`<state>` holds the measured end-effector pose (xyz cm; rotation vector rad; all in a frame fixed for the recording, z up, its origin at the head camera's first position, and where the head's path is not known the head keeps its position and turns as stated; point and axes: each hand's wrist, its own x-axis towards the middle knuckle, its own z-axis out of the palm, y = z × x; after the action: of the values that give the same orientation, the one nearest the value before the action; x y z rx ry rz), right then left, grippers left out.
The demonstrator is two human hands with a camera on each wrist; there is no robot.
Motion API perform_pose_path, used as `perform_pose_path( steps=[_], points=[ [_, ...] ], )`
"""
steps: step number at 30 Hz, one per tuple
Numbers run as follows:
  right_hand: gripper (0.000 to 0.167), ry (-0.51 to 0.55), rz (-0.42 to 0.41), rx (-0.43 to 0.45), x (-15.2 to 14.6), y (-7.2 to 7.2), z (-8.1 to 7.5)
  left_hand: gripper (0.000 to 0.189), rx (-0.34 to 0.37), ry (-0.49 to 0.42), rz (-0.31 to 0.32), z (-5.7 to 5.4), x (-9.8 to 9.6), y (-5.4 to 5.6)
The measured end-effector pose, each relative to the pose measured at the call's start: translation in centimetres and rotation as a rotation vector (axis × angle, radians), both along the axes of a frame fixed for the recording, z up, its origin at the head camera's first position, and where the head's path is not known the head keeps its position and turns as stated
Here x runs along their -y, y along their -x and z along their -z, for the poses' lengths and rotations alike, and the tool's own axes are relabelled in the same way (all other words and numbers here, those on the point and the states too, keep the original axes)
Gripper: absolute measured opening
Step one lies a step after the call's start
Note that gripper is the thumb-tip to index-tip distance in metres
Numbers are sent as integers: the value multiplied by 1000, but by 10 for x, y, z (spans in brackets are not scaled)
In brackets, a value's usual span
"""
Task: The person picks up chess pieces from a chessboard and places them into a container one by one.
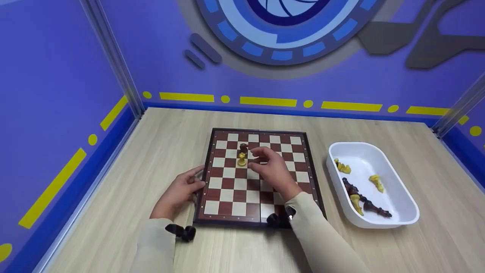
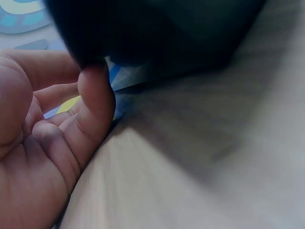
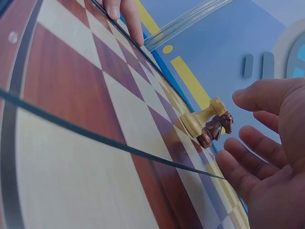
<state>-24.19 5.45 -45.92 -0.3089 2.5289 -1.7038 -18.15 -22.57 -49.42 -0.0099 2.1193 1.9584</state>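
A yellow chess piece with a notched, crown-like top [image 1: 242,160] stands upright on the red-and-cream chessboard [image 1: 227,195]. Right behind it is a dark brown knight [image 3: 220,128], its horse head showing in the right wrist view. My right hand [image 1: 273,168] hovers just right of both pieces, thumb and fingers spread apart with nothing between them. At the board's left edge, my left hand [image 1: 181,192] grips the dark frame, thumb at the rim. The left wrist view shows a fingertip of the left hand [image 2: 95,105] against the board's dark side.
To the right of the board stands a white plastic tray [image 1: 396,174]. Yellow pieces [image 1: 376,183] and dark brown pieces [image 1: 377,209] lie on their sides in it. The wooden table [image 1: 174,136] ends at blue panels [image 1: 159,60] behind and at the left.
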Motion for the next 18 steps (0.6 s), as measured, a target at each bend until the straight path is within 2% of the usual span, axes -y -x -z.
perform_pose_path(
  steps=[13, 18],
  points=[
    [32, -13, -2, -15, 7, 4, 4, 63, -1, -13, 4, 1, 1, 0],
    [28, 13, -4, -27, 10, 7, 5, 63, 2, -8, -4, 2, 1, 0]
  ],
)
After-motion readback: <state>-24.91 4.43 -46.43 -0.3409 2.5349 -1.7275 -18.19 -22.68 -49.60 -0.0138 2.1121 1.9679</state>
